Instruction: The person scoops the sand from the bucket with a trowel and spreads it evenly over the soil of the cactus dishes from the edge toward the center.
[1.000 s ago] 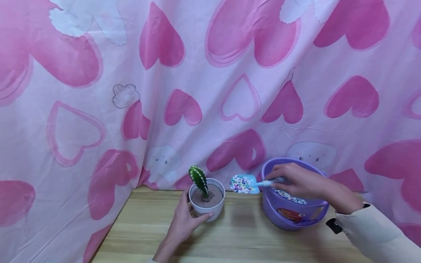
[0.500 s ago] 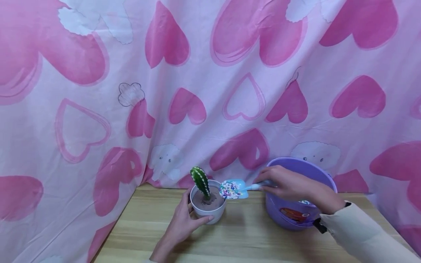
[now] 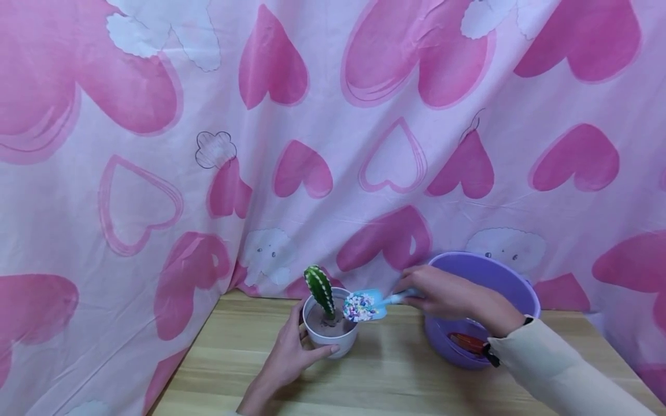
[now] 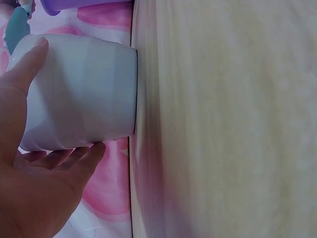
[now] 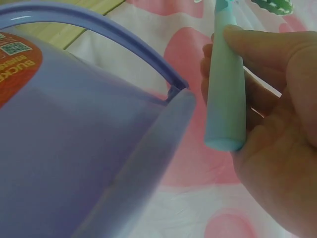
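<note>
In the head view my left hand [image 3: 291,349] holds a white flowerpot [image 3: 333,344] from its left side, thumb across the front. The left wrist view shows the pot [image 4: 79,89] between thumb and fingers, its base at the wooden table. A green cactus [image 3: 318,289] stands in the pot's brown soil, leaning left. My right hand [image 3: 442,292] grips the handle [image 5: 227,94] of a light blue scoop [image 3: 381,300]. Small multicoloured pebbles [image 3: 359,306] fill the scoop, whose tip overlaps the pot's right rim. The scoop is roughly level.
A purple bucket [image 3: 442,341] with a red label stands on the table right of the pot, partly behind my right forearm. Its handle [image 5: 124,37] arches in the right wrist view. A heart-patterned pink curtain [image 3: 291,231] borders the wooden table [image 3: 364,381].
My right hand has carried the loaded scoop leftward from beside the bucket to the pot's right rim. The left hand keeps its hold on the pot. The head view has shifted slightly.
</note>
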Tool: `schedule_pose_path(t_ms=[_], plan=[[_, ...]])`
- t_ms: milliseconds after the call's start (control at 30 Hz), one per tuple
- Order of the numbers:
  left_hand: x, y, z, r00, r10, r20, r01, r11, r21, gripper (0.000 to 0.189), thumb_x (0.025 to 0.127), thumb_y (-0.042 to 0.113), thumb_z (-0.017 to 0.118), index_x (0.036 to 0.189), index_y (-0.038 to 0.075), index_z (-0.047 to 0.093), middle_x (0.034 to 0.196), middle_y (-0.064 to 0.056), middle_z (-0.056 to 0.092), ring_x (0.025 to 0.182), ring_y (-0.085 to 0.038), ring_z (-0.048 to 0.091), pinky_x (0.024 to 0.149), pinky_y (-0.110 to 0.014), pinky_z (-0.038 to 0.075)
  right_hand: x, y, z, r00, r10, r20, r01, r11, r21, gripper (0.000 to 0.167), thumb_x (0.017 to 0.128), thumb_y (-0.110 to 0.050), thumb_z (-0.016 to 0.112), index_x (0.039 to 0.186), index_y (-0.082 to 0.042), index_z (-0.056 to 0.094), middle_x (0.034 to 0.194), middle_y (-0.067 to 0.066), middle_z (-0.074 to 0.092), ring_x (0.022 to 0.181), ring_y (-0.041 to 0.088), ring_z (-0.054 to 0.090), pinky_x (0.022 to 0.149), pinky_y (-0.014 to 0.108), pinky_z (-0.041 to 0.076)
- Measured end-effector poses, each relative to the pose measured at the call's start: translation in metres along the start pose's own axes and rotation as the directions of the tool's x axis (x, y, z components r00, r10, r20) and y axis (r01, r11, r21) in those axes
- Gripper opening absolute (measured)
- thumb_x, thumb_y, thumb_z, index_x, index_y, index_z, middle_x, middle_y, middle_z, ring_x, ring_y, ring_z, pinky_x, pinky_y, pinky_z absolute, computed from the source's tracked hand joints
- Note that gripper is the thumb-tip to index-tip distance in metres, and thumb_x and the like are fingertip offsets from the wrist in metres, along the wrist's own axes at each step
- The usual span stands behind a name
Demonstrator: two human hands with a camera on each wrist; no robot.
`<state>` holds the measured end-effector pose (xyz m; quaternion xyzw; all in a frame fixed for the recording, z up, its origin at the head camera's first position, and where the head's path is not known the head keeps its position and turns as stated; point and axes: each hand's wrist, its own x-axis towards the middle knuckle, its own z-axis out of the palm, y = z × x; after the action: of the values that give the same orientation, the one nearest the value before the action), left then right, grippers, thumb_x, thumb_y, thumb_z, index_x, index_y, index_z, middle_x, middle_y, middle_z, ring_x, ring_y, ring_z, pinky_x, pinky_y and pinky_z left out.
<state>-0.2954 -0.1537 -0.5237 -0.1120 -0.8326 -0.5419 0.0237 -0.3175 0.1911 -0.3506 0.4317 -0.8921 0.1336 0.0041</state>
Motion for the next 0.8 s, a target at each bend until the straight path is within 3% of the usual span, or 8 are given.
schedule_pose_path(t_ms=[233, 367, 567, 800], plan=[[0.000, -0.002, -0.001, 1.000, 0.010, -0.001, -0.010, 1.000, 0.003, 0.117, 0.072, 0.054, 0.100, 0.163, 0.038, 0.030, 0.166, 0.003, 0.046, 0.155, -0.030, 0.048, 0.121, -0.060, 0.048, 0.005, -0.002, 0.000, 1.000, -0.005, -0.013, 0.004, 0.999, -0.054, 0.024, 0.097, -0.004, 0.078, 0.116, -0.018, 0.084, 0.108, -0.007, 0.079, 0.099, 0.010, 0.070, 0.088, 0.033, 0.065], [-0.001, -0.003, -0.002, 1.000, 0.007, -0.007, -0.007, 1.000, -0.007, 0.119, 0.070, 0.053, 0.101, 0.164, 0.036, 0.031, 0.165, 0.001, 0.044, 0.155, -0.031, 0.047, 0.122, -0.058, 0.048, 0.007, -0.005, 0.000, 0.999, 0.038, -0.010, -0.039, 0.996, -0.076, 0.021, 0.097, -0.007, 0.079, 0.112, -0.020, 0.085, 0.101, -0.009, 0.077, 0.092, 0.006, 0.065, 0.081, 0.028, 0.063], [-0.002, -0.005, -0.004, 1.000, 0.008, -0.030, -0.008, 1.000, -0.001, 0.121, 0.067, 0.054, 0.102, 0.164, 0.032, 0.033, 0.158, 0.000, 0.042, 0.151, -0.030, 0.050, 0.121, -0.051, 0.051, 0.012, -0.012, -0.002, 0.996, 0.071, -0.047, -0.078, 0.982, -0.172, 0.021, 0.094, -0.008, 0.081, 0.092, -0.028, 0.079, 0.086, -0.012, 0.063, 0.077, 0.002, 0.052, 0.065, 0.023, 0.051], [-0.002, -0.007, -0.005, 0.999, 0.043, -0.009, -0.043, 0.999, -0.017, 0.116, 0.072, 0.049, 0.101, 0.165, 0.030, 0.033, 0.160, -0.002, 0.043, 0.150, -0.034, 0.051, 0.120, -0.054, 0.051, 0.015, -0.013, -0.003, 0.997, 0.054, -0.059, -0.067, 0.965, -0.252, 0.025, 0.091, -0.004, 0.080, 0.086, -0.029, 0.075, 0.082, -0.012, 0.061, 0.074, 0.003, 0.052, 0.063, 0.026, 0.049]])
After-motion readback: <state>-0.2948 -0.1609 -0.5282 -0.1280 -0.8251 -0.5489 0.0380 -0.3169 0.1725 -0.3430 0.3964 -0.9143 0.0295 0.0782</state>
